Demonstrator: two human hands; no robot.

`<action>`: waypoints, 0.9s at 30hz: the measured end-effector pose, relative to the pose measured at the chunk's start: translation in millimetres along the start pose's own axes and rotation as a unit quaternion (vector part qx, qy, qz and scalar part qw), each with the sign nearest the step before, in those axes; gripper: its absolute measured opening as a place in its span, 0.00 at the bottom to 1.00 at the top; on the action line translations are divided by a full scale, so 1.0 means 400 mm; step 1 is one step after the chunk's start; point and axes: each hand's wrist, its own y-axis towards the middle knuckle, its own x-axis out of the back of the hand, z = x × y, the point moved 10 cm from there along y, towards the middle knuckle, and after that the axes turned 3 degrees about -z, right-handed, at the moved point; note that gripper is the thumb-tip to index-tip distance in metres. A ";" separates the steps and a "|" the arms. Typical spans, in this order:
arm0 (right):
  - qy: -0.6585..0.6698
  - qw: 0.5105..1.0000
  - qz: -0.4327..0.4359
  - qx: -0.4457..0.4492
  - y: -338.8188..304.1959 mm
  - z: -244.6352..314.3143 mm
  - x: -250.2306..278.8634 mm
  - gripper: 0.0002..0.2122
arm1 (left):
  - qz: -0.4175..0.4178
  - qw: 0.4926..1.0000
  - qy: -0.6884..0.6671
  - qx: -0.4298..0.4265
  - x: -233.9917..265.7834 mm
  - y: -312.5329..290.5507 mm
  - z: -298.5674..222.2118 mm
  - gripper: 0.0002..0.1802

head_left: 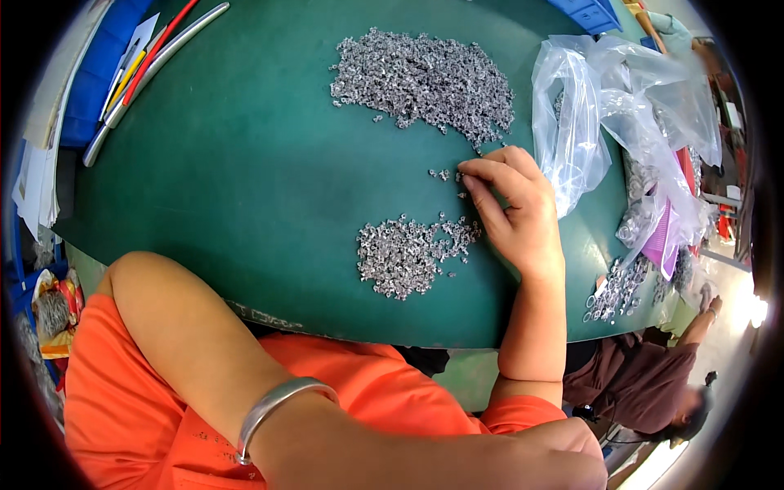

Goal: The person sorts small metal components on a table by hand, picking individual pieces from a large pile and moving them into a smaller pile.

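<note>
My right hand (518, 208) is over the green table, thumb and forefinger drawn together at a small silvery metal part (459, 176). A few more loose parts (442, 175) lie just left of the fingertips. Beyond the hand spreads a large heap of the same small metal parts (420, 82). A smaller heap (400, 257) lies nearer to me, left of my right wrist. My left arm, with a silver bangle on it, crosses low in front of me. My left hand (563, 457) is at the lower edge, off the table, its fingers hidden.
Clear plastic bags (572, 122) lie right of my right hand. Rings and other small metal pieces (616, 290) are scattered at the table's right. Pens (126, 73) and a curved metal strip (155, 69) lie by blue bins at far left. A person (637, 376) sits at right.
</note>
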 end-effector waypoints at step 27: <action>0.002 0.999 -0.039 -0.001 -0.002 -0.007 0.053 0.08 | 0.025 0.695 0.660 0.285 0.272 -0.181 0.125 0.07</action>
